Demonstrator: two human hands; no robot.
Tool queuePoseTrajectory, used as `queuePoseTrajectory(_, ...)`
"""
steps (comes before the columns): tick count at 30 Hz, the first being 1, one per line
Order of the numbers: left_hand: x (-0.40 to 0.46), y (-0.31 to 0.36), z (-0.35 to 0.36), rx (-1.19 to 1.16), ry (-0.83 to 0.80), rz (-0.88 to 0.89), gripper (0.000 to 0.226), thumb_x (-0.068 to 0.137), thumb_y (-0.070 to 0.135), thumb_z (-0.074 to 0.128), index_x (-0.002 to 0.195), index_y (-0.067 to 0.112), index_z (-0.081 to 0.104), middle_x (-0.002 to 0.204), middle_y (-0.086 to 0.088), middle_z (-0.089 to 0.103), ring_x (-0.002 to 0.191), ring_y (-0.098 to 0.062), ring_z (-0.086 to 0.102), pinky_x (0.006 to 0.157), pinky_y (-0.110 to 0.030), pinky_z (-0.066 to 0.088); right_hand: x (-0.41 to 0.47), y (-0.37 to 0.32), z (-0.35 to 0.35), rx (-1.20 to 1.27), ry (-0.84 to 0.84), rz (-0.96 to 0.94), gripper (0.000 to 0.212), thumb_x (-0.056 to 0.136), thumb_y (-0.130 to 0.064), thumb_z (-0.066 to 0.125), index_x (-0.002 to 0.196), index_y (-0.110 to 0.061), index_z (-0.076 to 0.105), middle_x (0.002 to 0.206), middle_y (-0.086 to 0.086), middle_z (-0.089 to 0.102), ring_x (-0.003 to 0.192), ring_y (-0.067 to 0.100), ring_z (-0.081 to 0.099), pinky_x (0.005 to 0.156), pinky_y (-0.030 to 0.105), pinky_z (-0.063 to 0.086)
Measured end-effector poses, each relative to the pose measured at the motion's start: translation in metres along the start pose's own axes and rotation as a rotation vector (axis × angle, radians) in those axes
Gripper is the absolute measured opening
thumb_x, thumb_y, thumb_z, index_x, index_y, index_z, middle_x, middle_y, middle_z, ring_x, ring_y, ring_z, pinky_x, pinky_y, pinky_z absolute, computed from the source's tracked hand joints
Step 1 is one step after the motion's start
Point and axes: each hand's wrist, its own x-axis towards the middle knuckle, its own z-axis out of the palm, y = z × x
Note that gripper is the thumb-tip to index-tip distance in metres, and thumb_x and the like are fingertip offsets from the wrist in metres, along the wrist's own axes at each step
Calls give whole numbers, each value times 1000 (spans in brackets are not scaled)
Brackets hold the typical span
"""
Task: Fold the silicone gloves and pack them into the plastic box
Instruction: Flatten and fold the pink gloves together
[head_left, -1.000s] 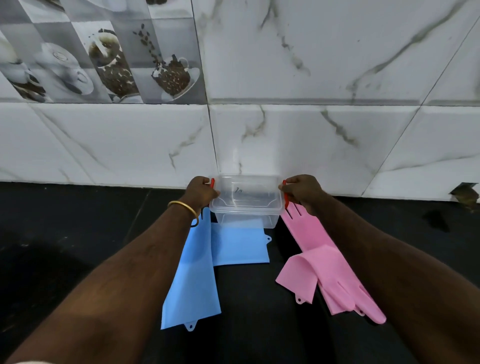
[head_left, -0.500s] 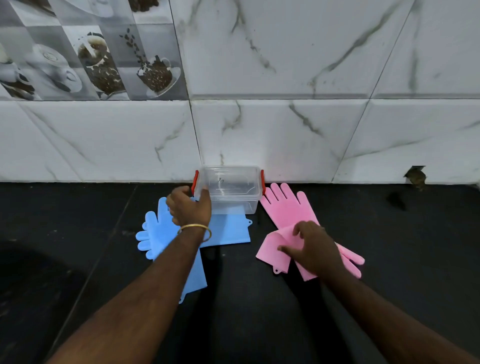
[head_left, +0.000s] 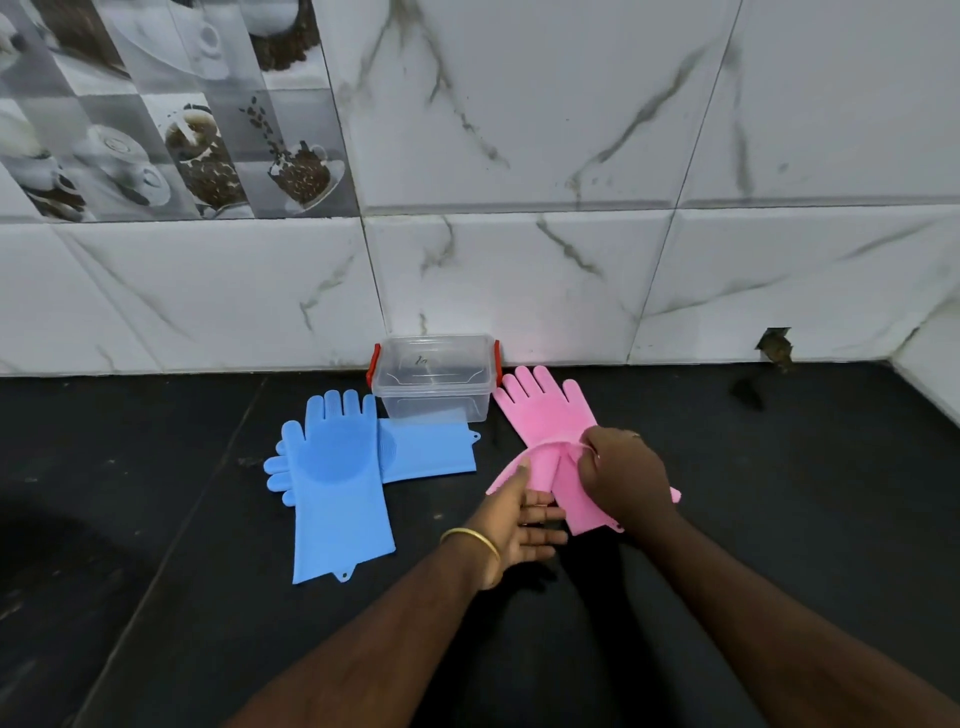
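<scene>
- The clear plastic box (head_left: 434, 375), lidless with a red clip on each end, stands on the black surface (head_left: 156, 519) against the white marble-look wall tiles (head_left: 519, 270); nothing lies inside it.
- Left of the box and a little nearer the person, one blue glove (head_left: 335, 483) lies flat, fingertips toward the wall and cuff toward the person.
- A second blue glove (head_left: 428, 449) lies crosswise just in front of the box, its cuff pointing right; its finger end is tucked under the first blue glove.
- Just right of the box, a pink glove (head_left: 545, 410) lies flat, its fingertips reaching almost to the box's right end and the wall.
- In front of the box and to its right, the right hand (head_left: 621, 478) has its grip pinched on a raised, curved fold of pink glove material, thumb and fingers closed on the edge.
- The left hand (head_left: 519, 525), wearing a gold bangle (head_left: 470, 540) at the wrist, sits beside it with the palm turned up and fingers spread; its thumb touches the left edge of the pink fold, without closing on it.
- Whether the lifted fold belongs to the flat pink glove or to another pink glove under the hands cannot be told.
</scene>
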Motion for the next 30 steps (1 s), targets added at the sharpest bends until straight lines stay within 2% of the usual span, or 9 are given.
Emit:
queuePoseTrajectory(5,9,9,26,-403,-48,-122,119,56,95,48,121,-4,52,119,-26,66,97,-41,71,87,-49,58,-5,6,-31,-53,82,-118,24,96,-22,49,108,-22,70,96,-4,74,88,16,61,70,27,48)
queuePoseTrajectory(9,23,14,42,-688,90,22,91,69,76,63,118,-1,55,116,-25,65,101,-44,66,92,-56,53,-24,18,-43,-10,86,-158,22,94,-20,54,106,-22,73,100,-5,75,92,20,62,76,36,53)
queuePoseTrajectory(12,26,33,53,-746,244,153,44,94,29,61,128,2,54,102,-21,68,101,-39,66,96,-56,51,-35,29,-48,46,86,-166,21,92,-18,57,105,-19,73,105,-3,73,92,23,64,76,41,54)
queuePoseTrajectory(14,25,50,60,-760,263,218,37,98,7,51,134,3,48,110,-23,66,108,-40,63,96,-58,50,-41,34,-50,81,160,-147,18,90,-16,60,102,-16,73,102,0,71,89,23,65,74,41,54)
queuePoseTrajectory(16,19,69,72,-740,242,265,40,97,4,48,137,8,46,123,-23,61,110,-41,61,91,-57,51,-52,33,-49,189,283,-49,11,90,-13,64,96,-16,73,95,-1,69,86,19,63,77,38,52)
queuePoseTrajectory(19,7,93,94,-602,222,332,40,95,7,51,135,10,46,117,-21,60,100,-38,61,83,-55,53,-77,10,-41,440,341,63,8,86,-18,70,86,-25,66,86,-12,62,80,6,56,74,27,46)
queuePoseTrajectory(22,-15,116,106,-282,206,423,35,91,9,58,126,11,53,115,-18,62,101,-36,61,76,-47,55,-89,-30,-36,893,4,101,10,83,-23,74,91,-27,69,80,-9,67,70,5,61,63,17,48)
queuePoseTrajectory(26,-54,163,93,406,96,690,36,86,3,61,121,6,64,111,-18,68,103,-37,64,83,-46,54,-68,-45,-52,1559,-482,459,27,88,-21,67,115,-18,68,109,5,74,77,18,71,59,26,53)
queuePoseTrajectory(30,-95,201,81,776,-98,703,28,78,3,60,104,0,69,97,-16,67,90,-27,62,84,-40,48,-42,-42,-66,2054,-628,735,44,90,-16,51,132,-3,59,124,19,68,94,30,74,70,34,61)
